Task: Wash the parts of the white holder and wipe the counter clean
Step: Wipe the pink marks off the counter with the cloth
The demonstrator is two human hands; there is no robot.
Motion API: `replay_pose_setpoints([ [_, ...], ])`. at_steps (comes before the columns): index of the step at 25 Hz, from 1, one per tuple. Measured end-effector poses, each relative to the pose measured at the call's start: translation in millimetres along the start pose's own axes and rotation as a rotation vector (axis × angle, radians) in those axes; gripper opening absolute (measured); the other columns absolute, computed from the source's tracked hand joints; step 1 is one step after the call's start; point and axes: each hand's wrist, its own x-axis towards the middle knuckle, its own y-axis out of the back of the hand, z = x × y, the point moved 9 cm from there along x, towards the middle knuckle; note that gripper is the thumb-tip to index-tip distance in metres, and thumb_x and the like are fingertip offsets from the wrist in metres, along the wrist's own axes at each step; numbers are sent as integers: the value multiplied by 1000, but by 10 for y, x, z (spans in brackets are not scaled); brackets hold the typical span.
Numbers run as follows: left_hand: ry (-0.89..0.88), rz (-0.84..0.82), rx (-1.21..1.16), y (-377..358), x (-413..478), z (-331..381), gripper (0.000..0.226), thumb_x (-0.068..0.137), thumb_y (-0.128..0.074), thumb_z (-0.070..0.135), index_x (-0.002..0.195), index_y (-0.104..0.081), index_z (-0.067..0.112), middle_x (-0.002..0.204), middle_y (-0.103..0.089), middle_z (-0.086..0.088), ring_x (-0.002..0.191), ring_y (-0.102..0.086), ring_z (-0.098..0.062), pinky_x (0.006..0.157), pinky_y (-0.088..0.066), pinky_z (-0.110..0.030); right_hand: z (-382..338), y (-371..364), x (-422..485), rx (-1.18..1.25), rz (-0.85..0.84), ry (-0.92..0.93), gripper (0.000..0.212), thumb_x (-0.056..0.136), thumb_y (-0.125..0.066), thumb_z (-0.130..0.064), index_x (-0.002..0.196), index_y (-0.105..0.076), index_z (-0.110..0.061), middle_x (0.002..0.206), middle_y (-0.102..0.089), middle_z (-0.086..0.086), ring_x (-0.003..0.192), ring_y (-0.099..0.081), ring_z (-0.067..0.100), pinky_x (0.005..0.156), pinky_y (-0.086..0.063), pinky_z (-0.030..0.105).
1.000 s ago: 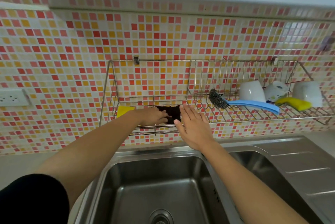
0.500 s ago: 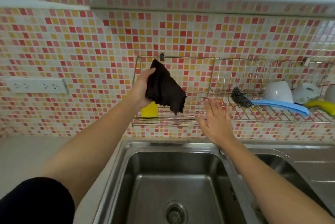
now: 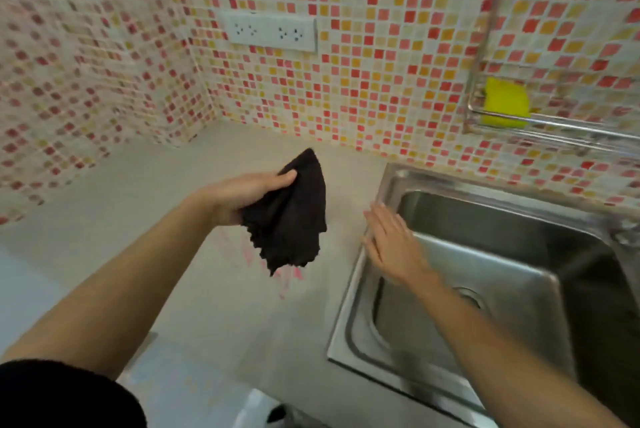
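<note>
My left hand [image 3: 239,193] grips a dark brown cloth [image 3: 291,216], which hangs loose above the grey counter [image 3: 145,219]. Pink smears [image 3: 287,271] mark the counter right under the cloth. My right hand [image 3: 391,244] is flat, fingers together and extended, holding nothing, over the left rim of the steel sink [image 3: 349,316]. The white holder's parts are not in view.
A wire rack [image 3: 540,124] on the mosaic tile wall at upper right holds a yellow sponge [image 3: 505,101]. A white double socket [image 3: 272,33] sits on the wall above the counter. The counter meets a tiled corner at left; its front edge is at the bottom.
My left hand lifted the cloth off the wire rack and carried it left and down over the counter. The view swung left and down; my right hand dropped to the sink rim.
</note>
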Motion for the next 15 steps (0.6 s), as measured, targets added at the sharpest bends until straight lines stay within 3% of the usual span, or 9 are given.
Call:
replay_pose_setpoints([
  [3,10,-5,226,632,43,-347,36,98,-39,41,125,-52,21,113,-69,0,101,-66,-16,93,-51,-34,-298,-673,124,48,-206,-82,65,92,-18,-41,147,-23,-7,156,-15,16,145,-12,29,117,-4,35],
  [6,-102,95,797,833,222,-532,43,98,-34,46,139,-36,32,116,-64,-6,100,-63,-24,90,-49,-36,-331,-1025,153,101,-193,-264,80,81,-7,-47,144,-30,-3,153,-22,22,143,-18,34,117,-11,41],
  [7,-121,71,966,710,266,-679,51,97,-33,50,145,-24,35,129,-57,-12,109,-59,-31,93,-45,-37,-316,-1094,143,82,-183,-310,75,85,-8,-45,144,-30,-4,153,-23,20,144,-18,32,117,-11,41],
  [9,-65,-94,1144,290,298,-1149,71,91,-34,61,148,2,37,157,-12,-13,139,-24,-41,111,-24,-46,-310,-1164,103,36,-189,-354,66,91,-10,-42,147,-22,-9,157,-14,15,146,-9,27,117,-5,39],
  [10,-69,-126,1193,149,337,-1317,75,90,-32,63,148,7,35,159,3,-8,143,-7,-40,115,-13,-49,-320,-1178,99,31,-183,-362,69,90,-5,-43,148,-19,-10,157,-11,13,146,-7,25,117,-2,37],
  [13,-267,82,1285,105,681,-1340,63,96,-23,55,150,-10,26,160,-3,0,146,0,-27,116,-6,-49,-329,-1142,101,32,-138,-379,82,79,7,-48,149,-17,-12,158,-10,10,146,-5,22,116,0,35],
  [15,-345,126,1378,102,954,-1420,59,94,-19,59,148,-14,35,159,-1,6,146,6,-25,113,0,-58,-319,-1176,83,32,-145,-392,81,79,8,-48,150,-14,-15,159,-7,7,147,-1,20,115,4,34],
])
